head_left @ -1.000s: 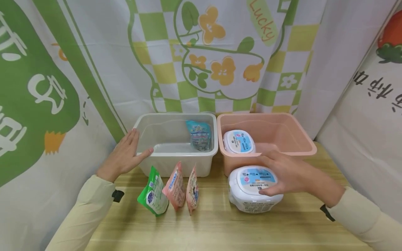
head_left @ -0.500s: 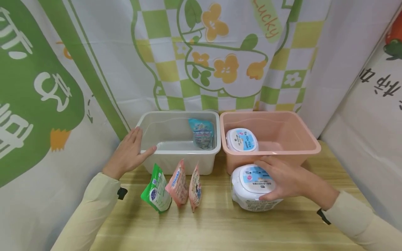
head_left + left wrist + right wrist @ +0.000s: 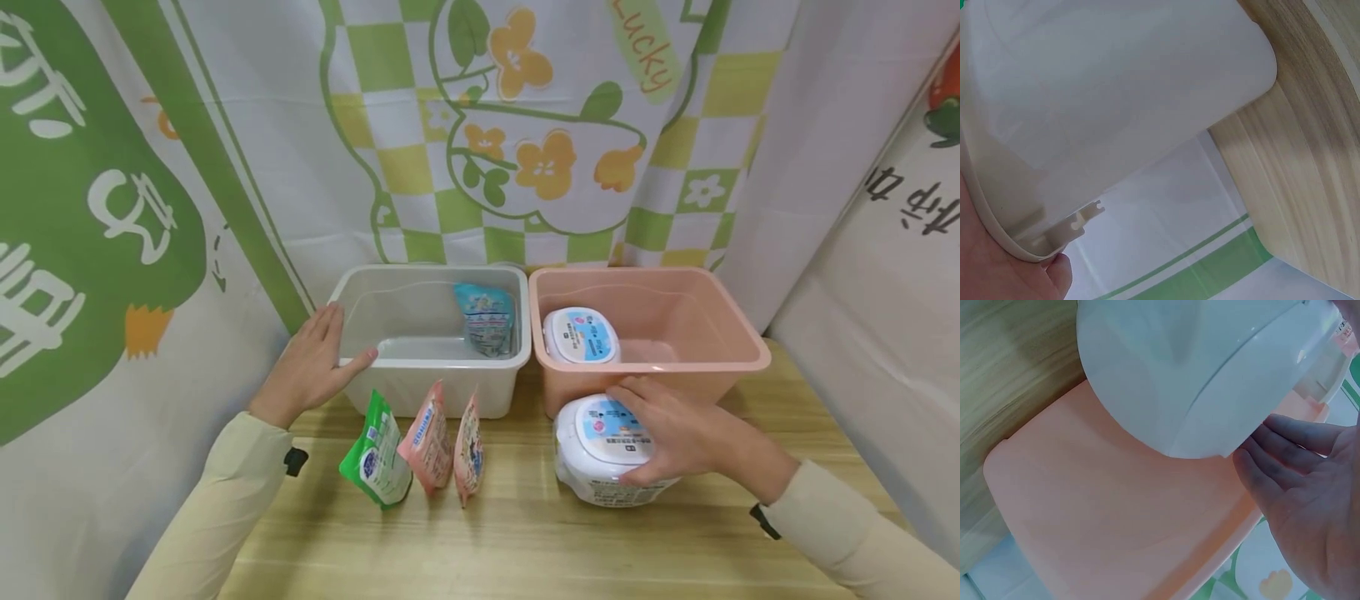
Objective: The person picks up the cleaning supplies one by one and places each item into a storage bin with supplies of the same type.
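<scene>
In the head view, my right hand (image 3: 671,433) spans the lid of a white plastic tub (image 3: 600,479) with a blue label, thumb at the front and fingers at the back. The tub stands on the table before the pink bin (image 3: 720,333). In the right wrist view, fingers (image 3: 1279,450) lie along the tub's lid edge. My left hand (image 3: 303,367) rests on the front left corner of the grey bin (image 3: 427,387), thumb over the front rim, fingers stretched along the left rim. A green pouch (image 3: 380,458) and two pink pouches (image 3: 430,442) stand before the grey bin.
A blue pouch (image 3: 486,317) leans in the right end of the grey bin. Another white tub (image 3: 581,336) sits at the left end of the pink bin. Both bins stand side by side on the wooden table (image 3: 525,550), with a patterned curtain (image 3: 420,167) close behind.
My right hand has closed in on the tub, its fingers further over the back of the lid. My left hand keeps its place on the grey bin. The head view has shifted slightly.
</scene>
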